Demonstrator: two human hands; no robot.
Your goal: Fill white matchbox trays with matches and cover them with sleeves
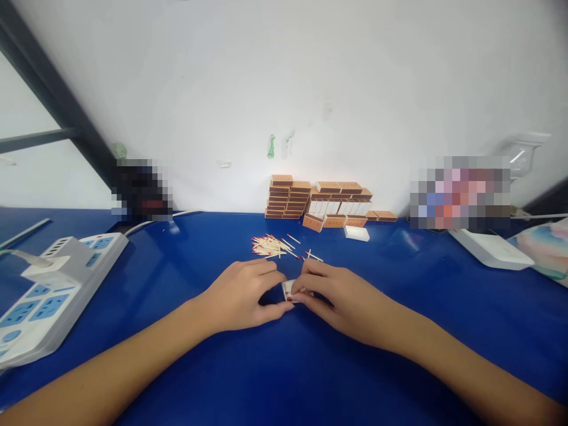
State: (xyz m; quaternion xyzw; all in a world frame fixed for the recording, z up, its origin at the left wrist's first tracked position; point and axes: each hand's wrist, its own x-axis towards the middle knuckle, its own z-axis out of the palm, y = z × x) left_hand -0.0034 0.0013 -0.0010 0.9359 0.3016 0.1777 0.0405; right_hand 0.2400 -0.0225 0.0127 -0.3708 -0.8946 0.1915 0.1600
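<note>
Both my hands meet at the middle of the blue table (310, 367). My left hand (242, 296) and my right hand (337, 296) are closed around a small white matchbox tray (288, 289) that shows red match heads between the fingertips. Just beyond the hands lies a loose pile of matches (270, 246) with red tips, some scattered to the right. Further back, against the wall, stand stacks of brown matchboxes (288, 198) and a row of white inner trays (337, 207). One white tray (356, 232) lies apart in front of them.
A white and blue power strip (44, 296) with a plugged charger lies at the left. A white flat device (490, 248) and a patterned item (548, 248) sit at the right. A dark metal frame (57, 100) rises at the far left.
</note>
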